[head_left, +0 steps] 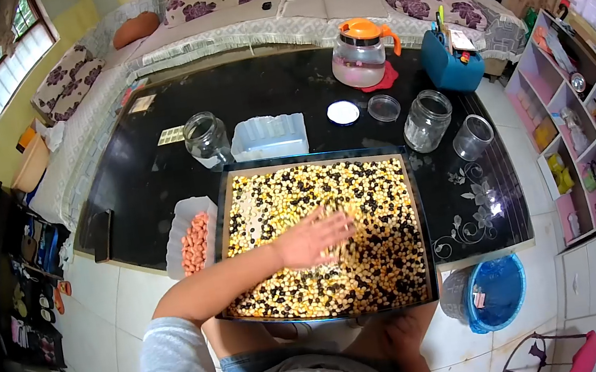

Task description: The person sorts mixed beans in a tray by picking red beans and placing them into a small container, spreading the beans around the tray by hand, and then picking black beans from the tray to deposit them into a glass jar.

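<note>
A shallow box [425,244] with a dark rim sits at the table's front edge. It is spread with yellow corn kernels [306,292] and dark bean-like pieces [388,246], mixed together. My left hand [315,239] lies over the middle of this layer, palm down, fingers spread, with kernels about the fingertips. At the box's upper left, a patch of its pale bottom shows through. My right hand [403,333] is low, by my right thigh below the box; its fingers are too dim to read. Left of the box, a white plastic tray [175,235] holds pinkish peanuts [196,243].
Behind the box stand a glass jar [206,139], a clear plastic tub [268,138], a white lid [342,112], another jar [428,120], a clear cup [473,137] and an orange-lidded pitcher [359,57]. A phone [103,235] lies left. A blue-lined bin [497,293] stands on the floor.
</note>
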`<control>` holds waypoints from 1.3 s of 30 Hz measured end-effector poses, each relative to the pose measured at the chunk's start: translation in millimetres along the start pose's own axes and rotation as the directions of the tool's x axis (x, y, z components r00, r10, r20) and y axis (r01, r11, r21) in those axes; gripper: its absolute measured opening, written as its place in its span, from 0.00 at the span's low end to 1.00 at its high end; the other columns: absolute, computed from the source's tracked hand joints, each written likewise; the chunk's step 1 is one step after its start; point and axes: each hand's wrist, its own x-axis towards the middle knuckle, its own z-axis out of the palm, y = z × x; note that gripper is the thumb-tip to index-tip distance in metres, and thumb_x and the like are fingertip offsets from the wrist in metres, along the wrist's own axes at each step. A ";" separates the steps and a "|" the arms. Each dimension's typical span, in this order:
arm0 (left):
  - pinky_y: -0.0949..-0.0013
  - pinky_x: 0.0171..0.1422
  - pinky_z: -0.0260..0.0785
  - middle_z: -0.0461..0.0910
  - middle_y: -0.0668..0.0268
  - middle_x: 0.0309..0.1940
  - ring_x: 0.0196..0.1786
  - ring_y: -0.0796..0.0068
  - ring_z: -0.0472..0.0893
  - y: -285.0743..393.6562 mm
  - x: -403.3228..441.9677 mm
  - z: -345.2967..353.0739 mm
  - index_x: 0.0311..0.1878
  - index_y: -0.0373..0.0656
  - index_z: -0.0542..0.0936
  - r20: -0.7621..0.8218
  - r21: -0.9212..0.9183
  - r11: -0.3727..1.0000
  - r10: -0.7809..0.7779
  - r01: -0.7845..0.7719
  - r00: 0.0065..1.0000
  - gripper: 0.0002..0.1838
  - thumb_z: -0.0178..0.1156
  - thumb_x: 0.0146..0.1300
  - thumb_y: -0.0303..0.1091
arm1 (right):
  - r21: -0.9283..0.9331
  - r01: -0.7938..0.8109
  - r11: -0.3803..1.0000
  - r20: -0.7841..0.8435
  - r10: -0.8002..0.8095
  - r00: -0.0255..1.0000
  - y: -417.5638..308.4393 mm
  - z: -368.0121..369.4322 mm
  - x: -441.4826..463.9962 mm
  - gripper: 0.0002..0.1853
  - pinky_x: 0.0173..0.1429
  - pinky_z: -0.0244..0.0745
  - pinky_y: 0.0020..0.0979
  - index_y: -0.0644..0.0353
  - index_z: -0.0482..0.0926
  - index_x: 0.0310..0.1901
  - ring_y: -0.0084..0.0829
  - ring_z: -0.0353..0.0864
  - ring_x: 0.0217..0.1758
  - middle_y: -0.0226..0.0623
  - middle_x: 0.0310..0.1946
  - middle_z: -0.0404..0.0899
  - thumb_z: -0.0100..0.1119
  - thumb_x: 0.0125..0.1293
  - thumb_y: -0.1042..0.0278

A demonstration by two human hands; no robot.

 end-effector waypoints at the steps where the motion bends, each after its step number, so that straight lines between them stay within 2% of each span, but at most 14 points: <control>1: 0.52 0.75 0.28 0.42 0.62 0.72 0.74 0.65 0.40 -10.2 -1.3 -0.8 0.72 0.51 0.46 -0.006 -0.059 0.996 -0.072 0.071 0.997 0.35 0.35 0.67 0.59 | 0.005 -0.019 1.000 0.009 0.019 1.000 -0.7 -0.1 0.9 0.07 0.44 0.70 0.38 0.55 0.78 0.26 0.38 0.76 0.36 0.34 0.31 0.78 0.62 0.41 0.72; 4: 0.49 0.74 0.30 0.42 0.59 0.72 0.74 0.62 0.40 -14.9 -18.7 -8.2 0.72 0.50 0.46 -0.080 -0.259 0.955 -0.170 0.144 0.982 0.38 0.35 0.66 0.62 | 0.023 -0.038 0.999 0.006 0.038 0.999 2.1 2.8 -0.4 0.07 0.44 0.71 0.38 0.55 0.78 0.27 0.38 0.76 0.36 0.34 0.32 0.78 0.61 0.41 0.72; 8: 0.48 0.74 0.30 0.40 0.60 0.73 0.74 0.62 0.43 25.0 -51.4 -10.4 0.71 0.51 0.48 -0.067 -0.231 0.956 0.171 -0.183 0.983 0.37 0.38 0.65 0.61 | 0.004 -0.025 1.000 -0.037 0.025 0.999 -0.2 2.6 3.6 0.08 0.43 0.71 0.36 0.51 0.81 0.29 0.35 0.75 0.35 0.30 0.32 0.78 0.63 0.42 0.69; 10: 0.50 0.75 0.29 0.39 0.61 0.73 0.74 0.64 0.41 46.8 -59.4 5.4 0.72 0.52 0.46 -0.008 -0.091 0.941 0.328 -0.327 0.945 0.38 0.41 0.64 0.61 | 0.018 -0.021 1.000 -0.022 0.021 1.000 0.6 2.0 4.2 0.08 0.43 0.71 0.36 0.52 0.81 0.29 0.35 0.75 0.35 0.30 0.32 0.78 0.63 0.42 0.69; 13: 0.53 0.75 0.28 0.39 0.61 0.73 0.74 0.66 0.40 40.5 -48.4 2.1 0.72 0.51 0.43 0.069 -0.255 0.953 0.188 -0.165 0.980 0.40 0.41 0.64 0.61 | 0.026 0.000 1.000 0.003 0.000 1.000 1.1 -2.1 3.8 0.09 0.44 0.71 0.37 0.54 0.80 0.28 0.36 0.76 0.36 0.32 0.32 0.78 0.62 0.40 0.71; 16: 0.56 0.76 0.28 0.40 0.59 0.72 0.75 0.67 0.39 26.6 -43.0 3.6 0.72 0.46 0.44 0.058 -0.242 0.965 0.118 -0.101 0.991 0.39 0.40 0.66 0.58 | 0.041 0.009 0.999 0.003 -0.009 1.000 5.4 1.9 -0.7 0.09 0.43 0.70 0.37 0.56 0.80 0.27 0.38 0.75 0.36 0.34 0.31 0.78 0.61 0.39 0.73; 20: 0.60 0.76 0.26 0.39 0.60 0.73 0.75 0.67 0.39 8.9 -34.0 2.5 0.72 0.47 0.42 0.102 -0.118 0.986 -0.107 0.119 0.989 0.36 0.33 0.68 0.58 | 0.026 -0.042 0.999 0.007 0.042 0.999 3.0 5.6 -2.1 0.08 0.41 0.70 0.37 0.56 0.79 0.27 0.38 0.75 0.36 0.35 0.30 0.77 0.61 0.39 0.73; 24: 0.55 0.75 0.28 0.43 0.57 0.72 0.74 0.64 0.42 9.6 -33.7 -5.8 0.71 0.46 0.47 -0.044 -0.217 0.954 -0.219 0.205 0.975 0.34 0.37 0.68 0.53 | 0.019 -0.045 0.999 -0.012 0.045 0.999 1.7 2.4 0.6 0.08 0.41 0.69 0.37 0.55 0.79 0.26 0.38 0.75 0.35 0.35 0.30 0.77 0.61 0.40 0.73; 27: 0.52 0.75 0.34 0.48 0.54 0.70 0.73 0.60 0.47 43.0 -30.2 -23.9 0.69 0.44 0.53 0.025 -0.294 0.950 0.119 -0.107 0.993 0.32 0.42 0.67 0.51 | -0.025 -0.022 0.999 -0.009 0.022 1.000 -0.7 1.5 0.8 0.07 0.41 0.69 0.37 0.55 0.79 0.26 0.38 0.75 0.34 0.35 0.30 0.77 0.62 0.40 0.74; 28: 0.52 0.75 0.35 0.50 0.56 0.70 0.73 0.62 0.47 58.6 -30.6 -22.6 0.69 0.44 0.54 0.000 -0.211 0.959 0.192 -0.188 0.981 0.32 0.42 0.67 0.51 | -0.009 -0.022 1.000 -0.007 0.022 1.000 -2.0 0.5 2.8 0.07 0.41 0.69 0.37 0.55 0.79 0.26 0.38 0.75 0.34 0.35 0.31 0.77 0.62 0.41 0.73; 31: 0.54 0.75 0.37 0.49 0.59 0.71 0.73 0.66 0.48 61.2 -25.2 9.2 0.69 0.49 0.53 -0.082 -0.246 0.919 0.297 -0.308 0.951 0.33 0.41 0.66 0.54 | 0.008 -0.017 1.000 -0.004 0.017 1.000 -4.6 -0.6 5.4 0.07 0.41 0.69 0.37 0.55 0.79 0.27 0.38 0.75 0.34 0.35 0.31 0.77 0.62 0.41 0.73; 34: 0.54 0.75 0.33 0.47 0.60 0.71 0.74 0.65 0.46 47.0 -17.1 -0.7 0.70 0.50 0.51 0.013 -0.091 0.988 0.123 -0.121 0.992 0.34 0.39 0.66 0.56 | 0.001 -0.023 1.000 -0.006 0.023 1.000 -2.8 -1.0 3.8 0.07 0.41 0.70 0.37 0.55 0.79 0.27 0.38 0.75 0.34 0.35 0.31 0.78 0.62 0.42 0.73; 37: 0.52 0.75 0.31 0.47 0.59 0.71 0.74 0.63 0.46 19.1 -23.9 1.4 0.71 0.53 0.48 0.018 -0.129 0.990 -0.056 0.058 0.998 0.36 0.33 0.66 0.62 | 0.007 -0.025 1.000 -0.010 0.025 1.000 -3.2 0.4 5.9 0.07 0.40 0.70 0.37 0.55 0.79 0.27 0.38 0.75 0.33 0.35 0.31 0.78 0.62 0.42 0.73; 39: 0.51 0.75 0.30 0.50 0.59 0.71 0.73 0.61 0.48 6.0 -30.5 2.0 0.71 0.55 0.49 -0.009 -0.087 0.982 -0.171 0.169 0.985 0.35 0.36 0.66 0.60 | 0.012 -0.027 1.000 -0.014 0.027 1.000 -4.8 0.4 6.7 0.07 0.40 0.70 0.37 0.55 0.79 0.27 0.38 0.75 0.33 0.35 0.31 0.78 0.62 0.43 0.73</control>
